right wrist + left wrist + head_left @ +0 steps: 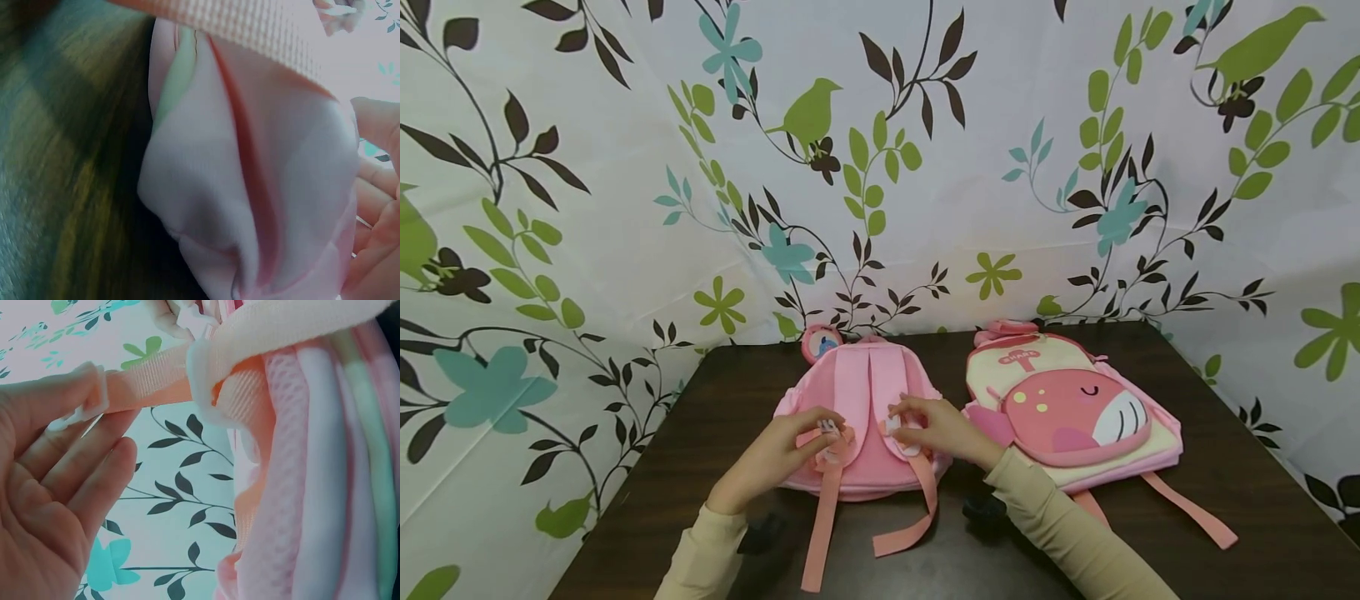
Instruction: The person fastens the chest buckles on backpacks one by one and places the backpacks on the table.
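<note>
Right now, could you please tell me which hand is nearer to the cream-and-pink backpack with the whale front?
Right. The right hand is beside that whale-front backpack, at one strap of the pink fabric backpack; the left hand is farther, at the other strap.

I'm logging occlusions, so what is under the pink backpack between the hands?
The dark table supports the pink backpack. The bag's underside and the area beneath are covered, so whether anything else lies there cannot be told.

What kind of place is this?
Maybe an indoor work corner: a dark table, a bird-and-leaf backdrop behind it, and a pink backpack beside a whale backpack on top.
</note>
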The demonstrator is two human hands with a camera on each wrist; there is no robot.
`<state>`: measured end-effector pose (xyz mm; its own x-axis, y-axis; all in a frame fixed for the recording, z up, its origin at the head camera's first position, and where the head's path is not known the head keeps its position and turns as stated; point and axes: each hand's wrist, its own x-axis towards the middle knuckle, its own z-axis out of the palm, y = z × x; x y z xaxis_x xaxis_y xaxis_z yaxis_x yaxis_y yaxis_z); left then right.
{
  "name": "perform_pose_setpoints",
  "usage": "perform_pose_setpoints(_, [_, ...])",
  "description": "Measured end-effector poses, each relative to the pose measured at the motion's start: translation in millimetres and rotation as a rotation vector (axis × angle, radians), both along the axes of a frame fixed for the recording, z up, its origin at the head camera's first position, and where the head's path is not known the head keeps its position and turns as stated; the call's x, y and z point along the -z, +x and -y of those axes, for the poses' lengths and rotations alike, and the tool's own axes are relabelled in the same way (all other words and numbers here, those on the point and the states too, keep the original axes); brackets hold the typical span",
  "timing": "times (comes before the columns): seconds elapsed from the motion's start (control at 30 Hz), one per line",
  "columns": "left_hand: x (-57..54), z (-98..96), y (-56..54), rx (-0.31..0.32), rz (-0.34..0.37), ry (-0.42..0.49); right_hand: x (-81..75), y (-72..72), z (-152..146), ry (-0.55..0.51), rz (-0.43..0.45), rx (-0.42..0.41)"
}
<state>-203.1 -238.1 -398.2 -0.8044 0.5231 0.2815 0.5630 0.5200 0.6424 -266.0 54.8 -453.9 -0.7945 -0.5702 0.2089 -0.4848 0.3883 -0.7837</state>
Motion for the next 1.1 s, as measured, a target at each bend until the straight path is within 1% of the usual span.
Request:
perform_pose_setpoints(0.13, [-0.8, 3.8, -0.7, -0.033, -0.035, 0.019, -1.9, 3.5, 4, -0.077, 0.055, -0.056])
perform_pose_setpoints(0.27, [-0.9, 7.8, -2.6, -0.056, -0.037, 0.028, -3.2, 6.7, 7, -0.099, 0.085, -0.076])
perform_pose_setpoints(0.43, [-7.5, 12.3, -3.7, -0.1, -0.014, 0.066, -6.8, 8.5, 10, -0.048, 0.056, -0.068])
perform_pose_setpoints(0.53, [-11.5, 12.5, -5.5, -0.134, -0.017, 0.096, -8.8, 8.7, 12, -0.017, 0.024, -0.062])
perform_pose_setpoints(0.6, [-13.0, 11.3, -8.0, -0.146, -0.019, 0.126, -9.7, 8.3, 14, -0.022, 0.008, -0.067])
perform_pose_setpoints(0.67, [-13.8, 9.3, -11.3, -0.148, -0.023, 0.161, -10.5, 7.5, 16, -0.036, -0.002, -0.071])
perform_pose_setpoints(0.73, [-14.3, 6.9, -14.5, -0.136, -0.01, 0.204, -11.4, 6.7, 18, -0.056, -0.009, -0.072])
perform_pose_setpoints(0.9, [-13.2, 2.2, -19.9, -0.082, 0.067, 0.3, -14.5, 5.7, 22, -0.089, 0.008, -0.048])
perform_pose_setpoints(1.0, [-10.8, 0.5, -22.2, -0.07, 0.088, 0.314, -16.8, 4.8, 22, -0.112, 0.027, -0.02])
perform_pose_setpoints(1.1, [-9.1, -1.2, -24.6, -0.076, 0.074, 0.31, -19.3, 3.1, 22, -0.154, 0.023, 0.012])
